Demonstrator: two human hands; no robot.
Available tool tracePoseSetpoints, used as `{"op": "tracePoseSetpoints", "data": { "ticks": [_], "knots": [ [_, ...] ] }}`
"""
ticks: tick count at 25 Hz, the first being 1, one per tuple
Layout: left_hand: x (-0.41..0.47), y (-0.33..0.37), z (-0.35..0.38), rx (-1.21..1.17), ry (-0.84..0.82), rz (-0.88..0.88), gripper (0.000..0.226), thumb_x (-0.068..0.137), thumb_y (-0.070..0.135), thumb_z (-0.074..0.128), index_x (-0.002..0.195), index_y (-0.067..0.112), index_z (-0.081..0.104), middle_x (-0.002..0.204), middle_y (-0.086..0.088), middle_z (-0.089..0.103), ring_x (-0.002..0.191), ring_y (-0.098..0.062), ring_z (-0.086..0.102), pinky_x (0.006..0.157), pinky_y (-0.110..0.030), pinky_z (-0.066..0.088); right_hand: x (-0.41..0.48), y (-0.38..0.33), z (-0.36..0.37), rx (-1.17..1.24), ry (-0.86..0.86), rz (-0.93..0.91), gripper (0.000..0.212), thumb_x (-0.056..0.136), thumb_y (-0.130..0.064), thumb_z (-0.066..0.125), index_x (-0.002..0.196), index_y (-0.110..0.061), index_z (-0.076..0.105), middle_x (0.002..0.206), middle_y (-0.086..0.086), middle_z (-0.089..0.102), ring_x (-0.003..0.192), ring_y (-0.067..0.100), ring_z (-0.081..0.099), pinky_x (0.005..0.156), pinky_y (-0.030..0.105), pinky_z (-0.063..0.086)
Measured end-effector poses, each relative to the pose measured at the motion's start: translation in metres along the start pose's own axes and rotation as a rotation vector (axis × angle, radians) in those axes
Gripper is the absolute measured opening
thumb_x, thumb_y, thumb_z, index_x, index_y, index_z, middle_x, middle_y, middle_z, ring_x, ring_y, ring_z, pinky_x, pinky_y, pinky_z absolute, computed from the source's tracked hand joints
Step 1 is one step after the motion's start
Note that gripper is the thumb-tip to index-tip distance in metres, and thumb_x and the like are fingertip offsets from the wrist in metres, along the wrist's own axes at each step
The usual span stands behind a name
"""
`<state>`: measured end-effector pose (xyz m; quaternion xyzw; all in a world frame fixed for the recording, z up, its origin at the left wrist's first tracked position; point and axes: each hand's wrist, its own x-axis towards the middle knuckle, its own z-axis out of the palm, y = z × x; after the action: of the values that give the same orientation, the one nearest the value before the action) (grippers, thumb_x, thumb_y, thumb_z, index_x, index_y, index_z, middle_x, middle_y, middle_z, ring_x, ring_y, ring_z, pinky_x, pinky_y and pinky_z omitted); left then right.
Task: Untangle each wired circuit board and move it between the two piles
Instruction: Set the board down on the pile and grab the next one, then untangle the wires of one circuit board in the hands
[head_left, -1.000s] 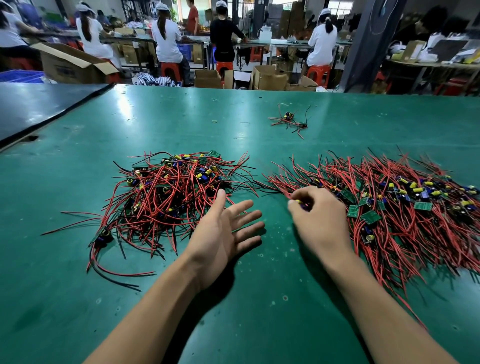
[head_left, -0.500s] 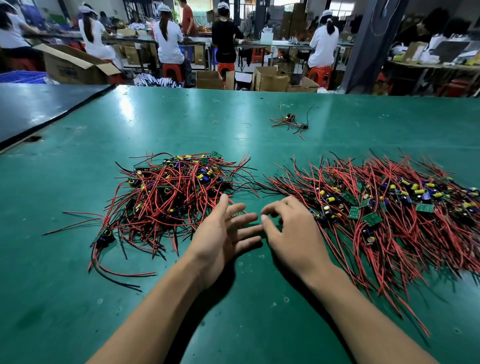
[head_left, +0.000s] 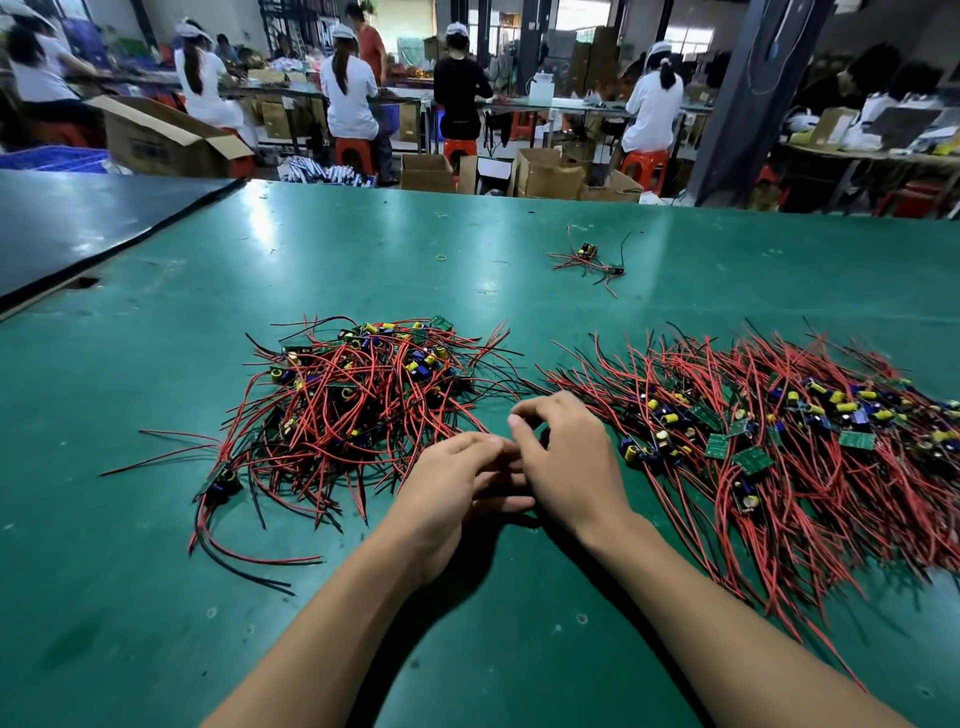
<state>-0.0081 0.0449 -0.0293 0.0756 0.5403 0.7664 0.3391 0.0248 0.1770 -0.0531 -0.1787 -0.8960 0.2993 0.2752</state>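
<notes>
So both hands are parked right in the gap between the two heaps on the green table (head_left: 363, 260), basically touching each other. The right hand (head_left: 569, 457) has its fingers (head_left: 530, 408) curled in with thumb and forefinger close together, and there's a dark bit peeking out under them, but honestly I can't tell if that's a board being pinched or just shadow. The left hand (head_left: 457, 483) sits just beside it, fingers bent toward the right one, and again I can't tell if it's got hold of anything. The left pile (head_left: 358, 400) is the messy one, red and black wires going every which way with no clear direction, and its near edge sits just beyond the left hand's knuckles, so that hand is the closer one for digging in there. The right pile (head_left: 779, 457) starts just beside the right hand and spreads away to the right, with its wires mostly combed out toward the near right corner and the little green boards lying on top. My guess is whichever heap gets the next board, it should be laid along that same wire direction so it doesn't knot up again. A small stray bunch (head_left: 587, 260) sits well apart, further up the table.
</notes>
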Motion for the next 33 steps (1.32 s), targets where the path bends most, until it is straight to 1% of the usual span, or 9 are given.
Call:
{"op": "tracePoseSetpoints", "data": {
  "ticks": [4, 7, 9, 13, 19, 23, 26, 29, 33],
  "knots": [
    [0.0, 0.0, 0.003, -0.045, 0.079, 0.071, 0.007, 0.099, 0.003, 0.048, 0.097, 0.002, 0.054, 0.089, -0.018, 0.06, 0.076, -0.023, 0.063, 0.057, -0.034, 0.06, 0.039, -0.011, 0.018, 0.008, -0.087, -0.05, 0.023, 0.096, -0.022, 0.064, 0.117, -0.017, 0.071, 0.119, -0.001, 0.062, 0.111, 0.019, 0.059, 0.096, 0.033, 0.046],
    [0.002, -0.005, 0.001, -0.003, 0.08, 0.118, 0.008, 0.098, 0.0, 0.048, 0.099, 0.0, 0.056, 0.101, -0.025, 0.059, 0.089, -0.026, 0.06, 0.068, -0.04, 0.06, 0.069, -0.017, 0.032, -0.118, -0.284, -0.054, 0.038, 0.1, -0.018, 0.056, 0.138, -0.019, 0.06, 0.145, 0.002, 0.055, 0.132, 0.023, 0.051, 0.109, 0.037, 0.041],
    [0.002, -0.006, -0.001, 0.077, 0.077, 0.141, 0.01, 0.098, 0.001, 0.05, 0.104, 0.0, 0.057, 0.11, -0.027, 0.057, 0.097, -0.028, 0.062, 0.074, -0.044, 0.061, 0.082, -0.021, 0.036, -0.195, -0.362, -0.045, 0.042, 0.099, -0.022, 0.056, 0.142, -0.022, 0.056, 0.147, 0.004, 0.055, 0.134, 0.026, 0.051, 0.109, 0.04, 0.043],
    [0.005, -0.006, -0.004, 0.068, 0.063, 0.164, 0.011, 0.097, 0.0, 0.05, 0.107, 0.003, 0.052, 0.11, -0.023, 0.057, 0.101, -0.026, 0.062, 0.072, -0.046, 0.061, 0.092, -0.03, 0.043, -0.351, -0.417, -0.06, 0.04, 0.096, -0.036, 0.062, 0.133, -0.023, 0.06, 0.127, 0.01, 0.054, 0.121, 0.033, 0.057, 0.096, 0.039, 0.049],
    [0.005, -0.01, -0.005, 0.141, 0.042, 0.183, 0.007, 0.095, -0.002, 0.052, 0.098, 0.0, 0.058, 0.102, -0.022, 0.058, 0.097, -0.026, 0.061, 0.072, -0.045, 0.061, 0.089, -0.034, 0.03, -0.394, -0.234, -0.014, 0.033, 0.086, -0.051, 0.069, 0.103, -0.023, 0.07, 0.11, 0.006, 0.061, 0.102, 0.03, 0.063, 0.078, 0.035, 0.045],
    [0.003, -0.01, -0.005, 0.177, 0.027, 0.191, 0.01, 0.095, -0.003, 0.053, 0.092, -0.002, 0.062, 0.097, -0.022, 0.06, 0.092, -0.025, 0.061, 0.072, -0.04, 0.062, 0.09, -0.037, 0.008, -0.181, -0.288, 0.009, 0.027, 0.079, -0.039, 0.082, 0.083, -0.024, 0.061, 0.095, 0.008, 0.07, 0.093, 0.029, 0.064, 0.08, 0.037, 0.053],
    [0.002, -0.01, -0.004, 0.19, 0.028, 0.19, 0.012, 0.095, -0.003, 0.053, 0.09, 0.0, 0.063, 0.094, -0.021, 0.061, 0.093, -0.025, 0.062, 0.075, -0.042, 0.061, 0.087, -0.041, -0.011, 0.0, -0.132, -0.002, 0.018, 0.083, -0.031, 0.08, 0.081, -0.021, 0.065, 0.084, 0.005, 0.071, 0.081, 0.022, 0.064, 0.075, 0.031, 0.051],
    [0.001, -0.01, -0.003, 0.197, 0.026, 0.175, 0.01, 0.095, -0.003, 0.052, 0.095, -0.004, 0.062, 0.095, -0.023, 0.061, 0.093, -0.026, 0.063, 0.076, -0.04, 0.061, 0.08, -0.052, -0.036, 0.529, 0.026, 0.063, 0.012, 0.093, -0.027, 0.072, 0.085, -0.02, 0.068, 0.08, 0.003, 0.073, 0.064, 0.013, 0.062, 0.062, 0.03, 0.05],
    [-0.001, -0.008, -0.001, 0.205, 0.018, 0.168, 0.013, 0.098, -0.001, 0.048, 0.101, -0.004, 0.06, 0.096, -0.022, 0.063, 0.086, -0.026, 0.067, 0.07, -0.039, 0.06, 0.059, -0.063, -0.061, 1.171, -0.21, 0.21, 0.022, 0.103, -0.027, 0.054, 0.091, -0.016, 0.07, 0.089, 0.002, 0.077, 0.054, 0.007, 0.055, 0.05, 0.017, 0.043]
  ]
}}
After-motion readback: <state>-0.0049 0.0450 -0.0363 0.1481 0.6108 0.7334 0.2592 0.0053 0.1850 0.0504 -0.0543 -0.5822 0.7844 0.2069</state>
